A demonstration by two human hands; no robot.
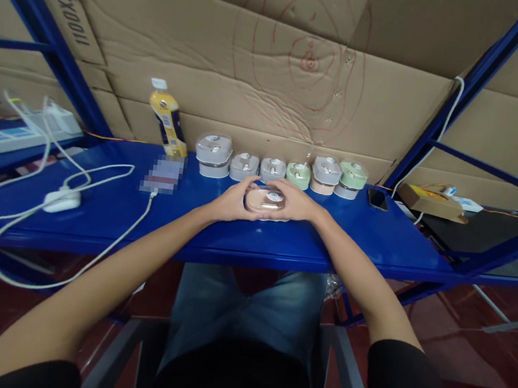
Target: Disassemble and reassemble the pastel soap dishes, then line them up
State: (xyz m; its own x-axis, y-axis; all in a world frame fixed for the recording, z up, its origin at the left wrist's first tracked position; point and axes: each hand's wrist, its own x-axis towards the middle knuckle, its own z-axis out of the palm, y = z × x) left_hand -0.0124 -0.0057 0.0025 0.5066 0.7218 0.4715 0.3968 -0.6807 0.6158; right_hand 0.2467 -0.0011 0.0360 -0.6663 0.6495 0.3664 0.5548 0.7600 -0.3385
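Between my two hands is a small pinkish-beige container with a clear lid (260,202) and a round label on top. My left hand (234,200) curls round its left side, and my right hand (296,202) wraps its right side. Just behind my hands stands a row of similar lidded containers: a grey stacked pair (213,156) at the left, grey ones (244,167) in the middle, a green one (298,175), a grey-over-beige stack (326,175) and a green-topped stack (351,179). The underside of the held container is partly hidden.
A yellow drink bottle (168,120) stands at the back left of the blue table (234,241). Near it, a blurred-out device (163,174) trails a white cable past a white charger (62,200). A phone (378,200) lies at the right, beside blue shelf posts.
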